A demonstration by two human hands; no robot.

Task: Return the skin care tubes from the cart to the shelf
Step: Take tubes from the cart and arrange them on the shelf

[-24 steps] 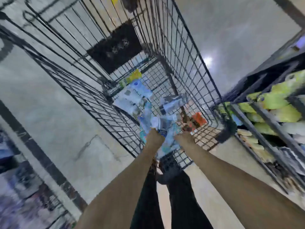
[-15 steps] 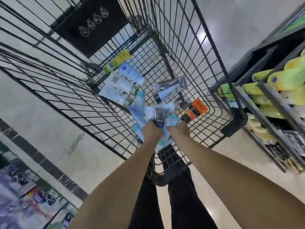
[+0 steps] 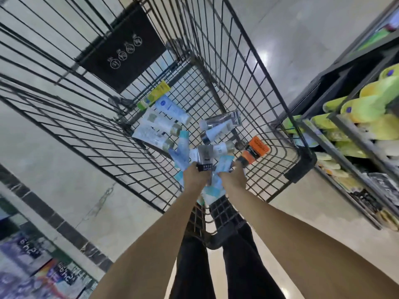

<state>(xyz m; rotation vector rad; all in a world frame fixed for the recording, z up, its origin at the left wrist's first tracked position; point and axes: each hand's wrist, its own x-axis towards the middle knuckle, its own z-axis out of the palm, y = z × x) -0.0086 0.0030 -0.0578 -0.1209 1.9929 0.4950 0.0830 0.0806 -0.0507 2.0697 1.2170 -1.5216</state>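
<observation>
**Left hand** (image 3: 196,176): fingers curled round the dark, lettered end of a grey plastic tube (image 3: 204,153), low over the floor of the cart by its near wall. The tube's long axis runs away from the person, its free end pointing at the far wall.

**Right hand** (image 3: 233,177): just beside the left, back turned to the camera, fingers hidden, so its grip cannot be told. Pale-blue soft tubes (image 3: 224,165) lie heaped under both hands.

**Orange tube with a black cap** (image 3: 255,148): just past the right hand, near the right wall. It lies aslant, cap toward the hand and crimped end toward that wall.

**White tube with a gold cap** (image 3: 223,147): between the grey and orange tubes, lying crosswise, cap to the right.

**Clear silvery tube** (image 3: 225,117) and **white tube with a dark cap** (image 3: 216,132): mid-floor, close together.

**White tubes with olive caps** (image 3: 155,126): by the left wall, roughly parallel.

**Yellow-green tube** (image 3: 155,94): far left corner.

**Black wire shopping cart** (image 3: 237,83): carries a black placard (image 3: 123,46) on its far wall.

**Black wire shelf** (image 3: 349,137): right of the cart, stocked with yellow-green packs (image 3: 371,100).
</observation>
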